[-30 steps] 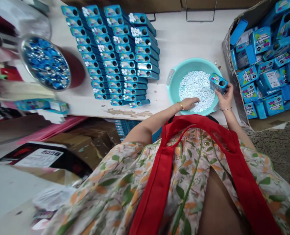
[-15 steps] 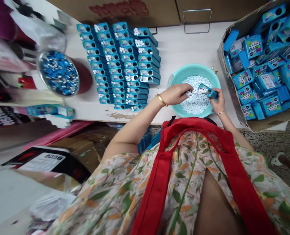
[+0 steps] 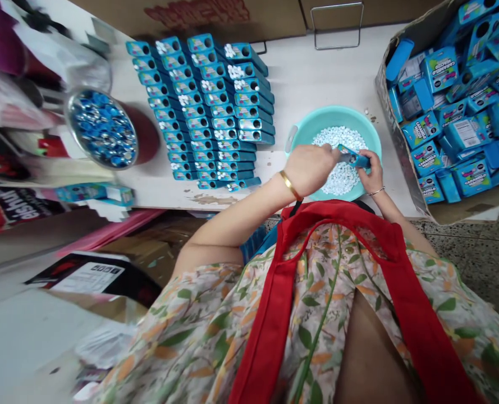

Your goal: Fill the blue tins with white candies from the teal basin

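A small blue candy box [image 3: 361, 160] is tilted over the turquoise basin [image 3: 296, 134], gripped by my right hand [image 3: 372, 174] at its right end. White pellet candies [image 3: 338, 136] heap in the basin. My left hand [image 3: 310, 170], with a gold bangle at the wrist, is closed at the box's left end. Its fingertips are mostly hidden, so whatever they pinch cannot be made out. Left of the basin, rows of blue boxes [image 3: 211, 116] stand on the white table, several with white candies at their round holes.
A cardboard carton [image 3: 394, 137] full of blue boxes stands at the right. On the left, a metal pot [image 3: 147, 132] holds blue and silver wrapped pieces. A brown cardboard panel [image 3: 274, 21] with a wire handle [image 3: 335, 46] borders the table's back.
My left hand has turned and closed, its fingers drawn in against the box's left end. The candies seen at that end earlier are now covered. My right hand keeps its hold.
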`<state>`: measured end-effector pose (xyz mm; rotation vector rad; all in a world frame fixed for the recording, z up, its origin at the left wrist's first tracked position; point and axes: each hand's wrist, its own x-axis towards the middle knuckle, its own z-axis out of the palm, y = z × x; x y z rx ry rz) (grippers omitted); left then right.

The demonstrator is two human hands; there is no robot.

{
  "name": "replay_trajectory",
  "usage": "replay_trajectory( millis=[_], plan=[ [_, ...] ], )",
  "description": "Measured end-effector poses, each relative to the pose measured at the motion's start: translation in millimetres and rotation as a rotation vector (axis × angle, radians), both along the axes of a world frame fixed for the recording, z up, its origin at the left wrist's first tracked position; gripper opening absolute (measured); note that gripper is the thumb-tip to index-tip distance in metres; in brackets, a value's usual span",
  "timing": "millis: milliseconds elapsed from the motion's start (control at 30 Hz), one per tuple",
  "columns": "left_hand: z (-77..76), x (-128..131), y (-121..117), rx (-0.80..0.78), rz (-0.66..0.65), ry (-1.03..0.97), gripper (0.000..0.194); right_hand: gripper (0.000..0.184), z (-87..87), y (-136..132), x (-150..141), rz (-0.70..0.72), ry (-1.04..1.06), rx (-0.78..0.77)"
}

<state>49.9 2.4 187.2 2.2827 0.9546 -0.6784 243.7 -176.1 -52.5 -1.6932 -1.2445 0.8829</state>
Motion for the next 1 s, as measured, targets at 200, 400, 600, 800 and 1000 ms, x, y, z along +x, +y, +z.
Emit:
replay_trajectory(
  millis=[200,400,600,800,1000],
  plan=[
    [-140.0,-29,5,-0.008,0.179,-0.013,0.043,0.046,7.1,5,14,-0.132,0.06,0.015],
    [-223.3,-15,-52,-0.23,0.01,-0.102,0.054,0.063,-3.2,6,26,-0.215,0.122,-0.069],
    [-220.3,-24,-92,-0.494,0.072,-0.228,0.044,0.066,-19.5,6,37,-0.195,0.088,-0.023],
    [-216.5,-36,-79,-0.819,0.332,-0.419,0.036,0.069,-22.3,9,40,-0.168,0.129,-0.014],
    [-168.5,-58,-31,-0.742,0.339,-0.558,0.042,0.065,-13.5,14,29,-0.214,0.114,-0.015]
  ],
)
